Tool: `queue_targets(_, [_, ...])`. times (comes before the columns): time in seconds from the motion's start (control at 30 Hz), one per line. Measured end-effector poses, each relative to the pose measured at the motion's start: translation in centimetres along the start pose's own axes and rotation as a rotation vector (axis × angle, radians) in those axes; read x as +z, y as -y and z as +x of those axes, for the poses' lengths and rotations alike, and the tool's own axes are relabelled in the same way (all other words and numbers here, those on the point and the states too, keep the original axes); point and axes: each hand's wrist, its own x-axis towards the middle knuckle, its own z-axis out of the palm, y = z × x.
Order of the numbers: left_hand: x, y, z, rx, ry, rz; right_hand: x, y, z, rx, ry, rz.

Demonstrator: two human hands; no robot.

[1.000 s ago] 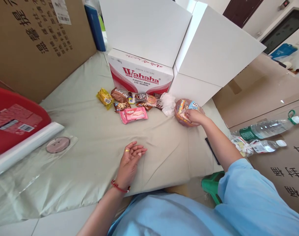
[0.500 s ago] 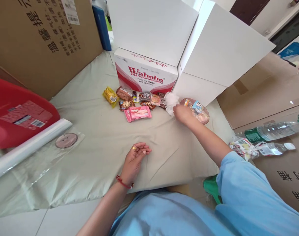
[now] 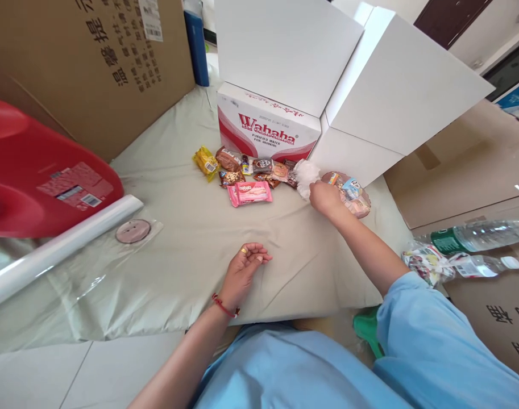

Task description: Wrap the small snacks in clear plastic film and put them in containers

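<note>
My right hand [image 3: 326, 198] reaches to the back of the cloth, its fingers pinched on a crumpled white plastic bag [image 3: 306, 175]. Just right of the hand lies a round basket [image 3: 364, 205] with packaged snacks in it, partly covered by my wrist. My left hand [image 3: 247, 266] rests palm up near the front edge, fingers loosely curled and nothing in it. A pink Nabati wafer pack [image 3: 254, 193] lies in front of several snack packets, among them a yellow packet [image 3: 206, 163] and a brown packet [image 3: 228, 159].
A Wahaha carton [image 3: 268, 129] and white boxes [image 3: 408, 79] stand behind the snacks. At the left are a red jug [image 3: 41, 170], a white roll [image 3: 63, 250] and a round disc [image 3: 133, 231] in clear plastic. Plastic bottles [image 3: 481, 236] lie at the right.
The view has shifted a little, so the scene sits slightly further right. My right hand stays at the white bag, and my left hand keeps its place on the cloth.
</note>
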Motion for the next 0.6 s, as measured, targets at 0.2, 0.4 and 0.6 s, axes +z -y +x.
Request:
queue_targets(0.2, [0.1,-0.1,0.1,0.002,0.0,0.012,1.4,2.3,0.8,0.009,-0.002,0.108])
queue_targets(0.4, [0.0,0.2,-0.2,0.011,-0.009,-0.021,1.5,1.9,-2.7,0.029,-0.119,0.469])
queue_targets(0.6, [1.6,-1.3,-0.6,-0.006,0.024,0.011,3.0,3.2,-11.3,0.005,0.18,1.894])
